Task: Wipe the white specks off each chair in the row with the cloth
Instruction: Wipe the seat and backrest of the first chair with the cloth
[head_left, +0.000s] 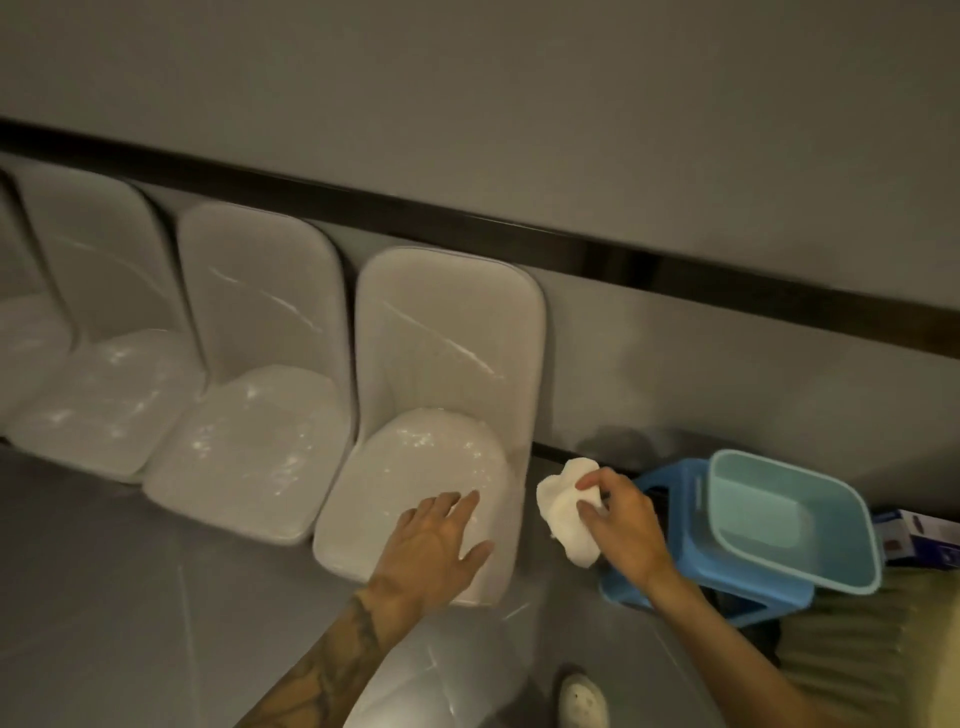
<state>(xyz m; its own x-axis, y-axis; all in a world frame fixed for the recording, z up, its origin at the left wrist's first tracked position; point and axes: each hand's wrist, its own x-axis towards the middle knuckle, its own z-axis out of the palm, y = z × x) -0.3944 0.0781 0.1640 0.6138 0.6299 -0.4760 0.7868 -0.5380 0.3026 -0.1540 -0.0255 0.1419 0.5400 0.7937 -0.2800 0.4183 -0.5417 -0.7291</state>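
Four chairs (447, 332) (260, 291) (93, 249) (26, 338) (leftmost cut off), one cloth (563, 514), one stool (691, 556), one basin (779, 525), two hands (436, 540) (618, 525).

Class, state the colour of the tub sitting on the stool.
Pale turquoise tub on a blue stool; head view.

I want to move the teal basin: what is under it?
A blue stool carries the basin. The basin covers most of the stool's top, and the right hand, holding the cloth, hides part of its side.
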